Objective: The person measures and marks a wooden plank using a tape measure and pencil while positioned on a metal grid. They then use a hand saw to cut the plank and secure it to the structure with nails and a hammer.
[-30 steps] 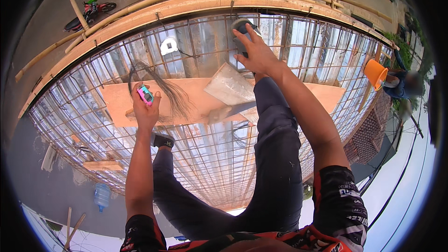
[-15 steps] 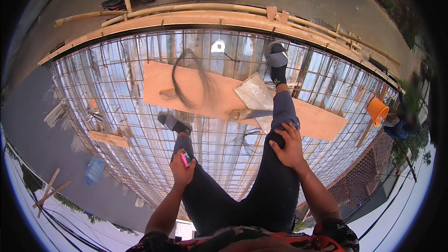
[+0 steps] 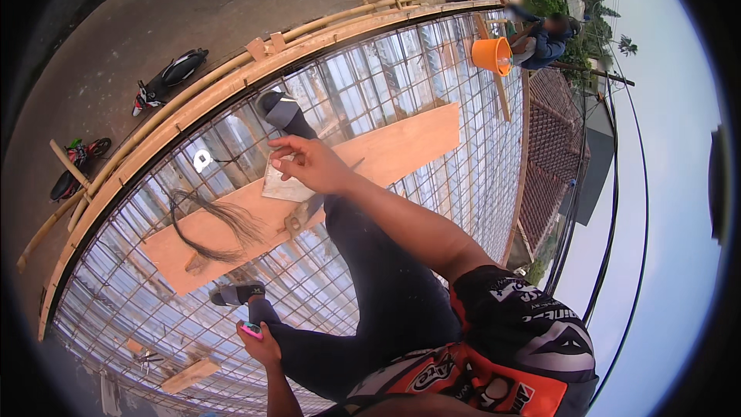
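My left hand (image 3: 262, 347) rests by my left knee, its fingers closed around a small pink object (image 3: 252, 330) with a dark and greenish face; its kind does not show clearly. My right hand (image 3: 312, 168) is raised above my right leg, palm down, fingers loosely bent and apart, with nothing in it. Below that hand lies a pale, worn board piece (image 3: 279, 188) on a long orange-brown plywood plank (image 3: 417, 137). A looped bundle of thin dark wire (image 3: 224, 224) lies across the plank's nearer left part.
A rebar grid (image 3: 394, 54) over metal sheeting spreads around my feet. Timber and bamboo poles (image 3: 309, 31) line its edge above a road with two motorcycles (image 3: 170, 77). At upper right a person (image 3: 548, 42) is beside an orange bucket (image 3: 492, 55). Black cables (image 3: 614, 185) hang at right.
My view has swung to the right. My right hand has lifted off my right knee and reached out over the leg. The left hand still holds the pink object.
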The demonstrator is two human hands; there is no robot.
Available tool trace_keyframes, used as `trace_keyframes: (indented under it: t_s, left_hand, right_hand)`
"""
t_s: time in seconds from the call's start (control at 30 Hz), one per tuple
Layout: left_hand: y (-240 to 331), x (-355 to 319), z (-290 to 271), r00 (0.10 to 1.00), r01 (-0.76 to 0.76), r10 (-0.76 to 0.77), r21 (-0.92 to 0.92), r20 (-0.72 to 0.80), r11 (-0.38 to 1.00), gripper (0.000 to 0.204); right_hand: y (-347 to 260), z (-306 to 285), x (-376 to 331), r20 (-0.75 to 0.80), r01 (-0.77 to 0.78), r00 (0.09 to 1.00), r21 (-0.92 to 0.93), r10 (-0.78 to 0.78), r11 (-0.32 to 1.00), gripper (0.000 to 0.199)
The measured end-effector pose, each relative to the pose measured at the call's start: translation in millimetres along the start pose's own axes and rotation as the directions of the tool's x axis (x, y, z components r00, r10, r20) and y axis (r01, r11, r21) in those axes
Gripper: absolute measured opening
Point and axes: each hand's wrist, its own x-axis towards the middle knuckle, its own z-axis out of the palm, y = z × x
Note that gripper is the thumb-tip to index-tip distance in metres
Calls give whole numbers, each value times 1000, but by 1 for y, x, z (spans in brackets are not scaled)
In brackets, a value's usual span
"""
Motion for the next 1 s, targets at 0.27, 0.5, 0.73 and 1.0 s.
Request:
trace_keyframes:
  t_s: [0.27, 0.5, 0.73, 1.0]
  left_hand:
    - [-26, 40, -16, 998, 20, -13, -104, 68, 994, 73]
    - [-26, 54, -20, 996, -38, 35, 37, 87, 999, 70]
    - [-27, 48, -12, 993, -16, 16, -5, 113, 1000, 67]
    - [0, 36, -2, 991, 30, -50, 156, 122, 987, 72]
  right_hand:
    - [89, 3, -164, -260, -429, 901, -640, 346, 637, 79]
    - [82, 18, -139, -295, -508, 842, -718, 452, 476, 70]
    - [85, 14, -126, -302, -538, 830, -658, 469, 527, 75]
    - [78, -57, 4, -506, 158, 667, 813, 547, 560, 97]
